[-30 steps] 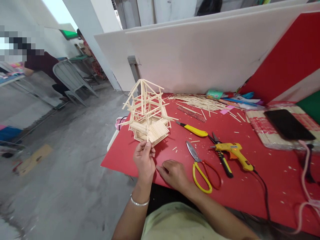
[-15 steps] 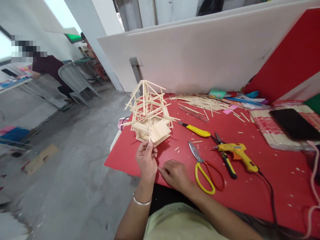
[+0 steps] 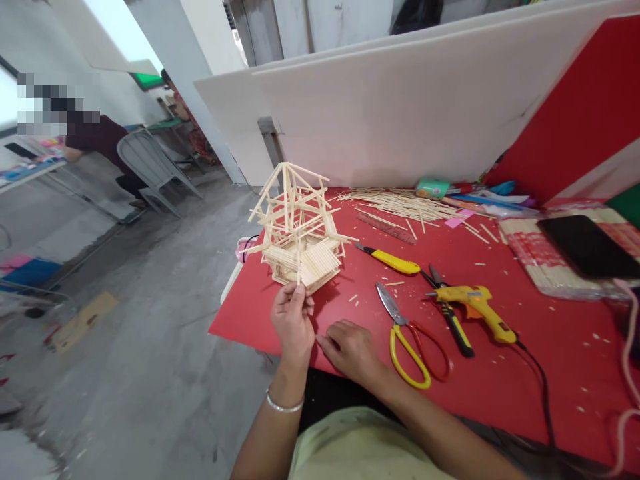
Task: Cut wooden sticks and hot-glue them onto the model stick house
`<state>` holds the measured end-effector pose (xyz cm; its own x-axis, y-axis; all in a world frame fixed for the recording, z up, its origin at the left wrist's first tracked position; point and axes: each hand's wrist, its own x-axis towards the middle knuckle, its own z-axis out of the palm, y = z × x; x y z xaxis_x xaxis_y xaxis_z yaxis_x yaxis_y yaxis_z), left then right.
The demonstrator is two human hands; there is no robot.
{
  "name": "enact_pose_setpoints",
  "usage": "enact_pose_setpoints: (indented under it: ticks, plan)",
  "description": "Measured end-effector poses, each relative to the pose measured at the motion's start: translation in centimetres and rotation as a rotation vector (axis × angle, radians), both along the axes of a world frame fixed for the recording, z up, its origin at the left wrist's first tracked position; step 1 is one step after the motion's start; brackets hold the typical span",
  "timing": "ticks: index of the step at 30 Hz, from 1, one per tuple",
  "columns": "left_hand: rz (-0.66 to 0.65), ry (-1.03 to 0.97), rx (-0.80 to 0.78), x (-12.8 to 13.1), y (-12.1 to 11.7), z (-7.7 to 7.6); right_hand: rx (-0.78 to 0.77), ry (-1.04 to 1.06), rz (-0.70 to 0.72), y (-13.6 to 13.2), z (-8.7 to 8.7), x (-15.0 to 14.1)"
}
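A small house model (image 3: pixel 320 261) built of thin wooden sticks stands at the table's left end, its roof frame open and its lower part panelled with sticks laid side by side. My left hand (image 3: pixel 294 317) pinches the lower end of a thin wooden stick (image 3: pixel 299 267) between thumb and fingers, at the model's near side. The stick runs up to the roof frame; whether it is fixed there I cannot tell. My right hand (image 3: pixel 350 347) rests on the table's front edge, fingers loosely curled, thumb apart, nothing visible in it. Scissors (image 3: pixel 400 327) with yellow and red handles lie right of it.
On the red table (image 3: pixel 345 407) lie a yellow utility knife (image 3: pixel 395 261), pliers (image 3: pixel 457 327), a corded glue gun (image 3: pixel 475 303), a ruler (image 3: pixel 385 228) and a pile of loose sticks (image 3: pixel 400 203). A phone (image 3: pixel 590 247) rests on wrapped sticks. A white board (image 3: pixel 375 127) stands behind.
Both hands and the model keep their places; only a very slight shift of the whole view shows.
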<state>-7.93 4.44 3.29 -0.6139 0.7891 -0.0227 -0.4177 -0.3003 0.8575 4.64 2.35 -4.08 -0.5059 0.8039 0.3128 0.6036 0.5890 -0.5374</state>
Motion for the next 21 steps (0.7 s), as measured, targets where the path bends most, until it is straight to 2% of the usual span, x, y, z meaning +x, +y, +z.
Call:
enact_pose_setpoints:
  ticks: [21]
  plan:
    - [0.009,-0.003,0.001,0.12,0.03,0.15,-0.006,0.006,0.002,-0.04,0.27,0.12]
